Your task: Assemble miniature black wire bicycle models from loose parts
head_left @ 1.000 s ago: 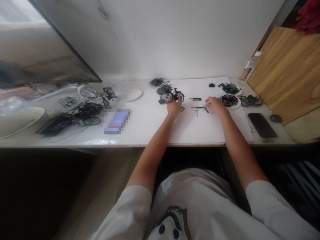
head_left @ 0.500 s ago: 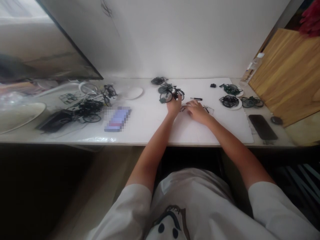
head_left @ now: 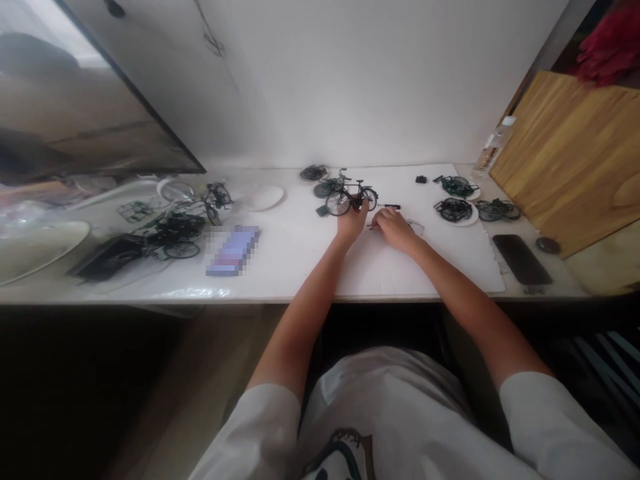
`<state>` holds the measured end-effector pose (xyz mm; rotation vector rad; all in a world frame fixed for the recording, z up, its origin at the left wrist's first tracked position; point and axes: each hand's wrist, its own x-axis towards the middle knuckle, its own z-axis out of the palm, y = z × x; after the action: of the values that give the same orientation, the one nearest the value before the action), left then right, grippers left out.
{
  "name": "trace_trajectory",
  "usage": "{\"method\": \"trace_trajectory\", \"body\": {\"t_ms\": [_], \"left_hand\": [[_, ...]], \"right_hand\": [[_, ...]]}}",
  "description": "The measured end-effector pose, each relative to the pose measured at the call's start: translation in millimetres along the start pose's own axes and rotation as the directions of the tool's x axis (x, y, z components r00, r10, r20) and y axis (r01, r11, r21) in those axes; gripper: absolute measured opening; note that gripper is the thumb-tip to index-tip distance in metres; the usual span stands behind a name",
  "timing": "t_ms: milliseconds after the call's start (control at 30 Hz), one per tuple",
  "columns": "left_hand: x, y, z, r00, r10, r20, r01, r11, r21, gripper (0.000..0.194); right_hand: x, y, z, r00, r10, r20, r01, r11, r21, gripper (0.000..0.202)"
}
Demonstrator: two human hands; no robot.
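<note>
One model bicycle (head_left: 353, 197) stood upright in the person's left hand (head_left: 352, 223), whose fingers were closed on its lower middle, over the white sheet (head_left: 383, 277) that covered part of the table (head_left: 565, 283). Its handlebar was towards the left, and a small green piece (head_left: 322, 210) was near the front wheel. The right hand (head_left: 395, 225) was low over the sheet, just beside the left, with bent fingers near a thin dark piece (head_left: 371, 225); whether they gripped it, one could not tell. Just beyond them lay a slim black tool (head_left: 393, 206). Farther to the right, two white plates bore dark bicycle models, and another bicycle (head_left: 499, 210) lay beside them, with a black phone (head_left: 521, 259) nearer the table's front edge. To the left were a pale disc (head_left: 265, 197), a blurred-out blue device (head_left: 233, 250) and a tangle of dark model bicycles (head_left: 175, 227)
</note>
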<state>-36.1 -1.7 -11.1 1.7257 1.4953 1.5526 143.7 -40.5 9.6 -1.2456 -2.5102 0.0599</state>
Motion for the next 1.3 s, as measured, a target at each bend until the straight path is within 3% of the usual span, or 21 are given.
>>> {"method": "trace_trajectory", "body": {"t_ms": [233, 367, 500, 700, 900, 1100, 1300], "left_hand": [[-5, 7, -5.5, 0.999, -0.051, -0.002, 0.05, 0.996, -0.074, 0.032], [-8, 16, -8.7, 0.99, -0.133, 0.038, 0.136, 0.986, -0.1, 0.024], [-9, 24, -11.3, 0.981, -0.188, 0.055, 0.194, 0.972, -0.133, 0.022], [-5, 26, -12.0, 0.944, -0.321, 0.07, 0.328, 0.912, -0.246, 0.028], [2, 25, -10.3, 0.898, -0.397, 0.19, 0.439, 0.787, -0.433, 0.027], [2, 24, -7.8, 0.883, -0.407, 0.233, 0.468, 0.743, -0.479, 0.024], [0, 25, -8.3, 0.877, -0.392, 0.277, 0.48, 0.727, -0.491, 0.026]], "right_hand": [[3, 9, 2, 0.971, 0.052, -0.233, 0.009, 0.967, 0.255, 0.013], [2, 15, 2, 0.941, 0.135, -0.311, 0.044, 0.861, 0.507, 0.002], [0, 16, -1, 0.921, 0.266, -0.284, -0.007, 0.74, 0.672, 0.026], [0, 16, -13, 0.864, 0.284, -0.415, 0.046, 0.777, 0.628, 0.014], [-2, 21, -18, 0.815, 0.175, -0.552, 0.105, 0.893, 0.438, 0.018], [-1, 21, -20, 0.789, 0.107, -0.605, 0.117, 0.941, 0.319, 0.018], [-1, 18, -21, 0.794, 0.074, -0.604, 0.121, 0.954, 0.276, 0.013]]}}
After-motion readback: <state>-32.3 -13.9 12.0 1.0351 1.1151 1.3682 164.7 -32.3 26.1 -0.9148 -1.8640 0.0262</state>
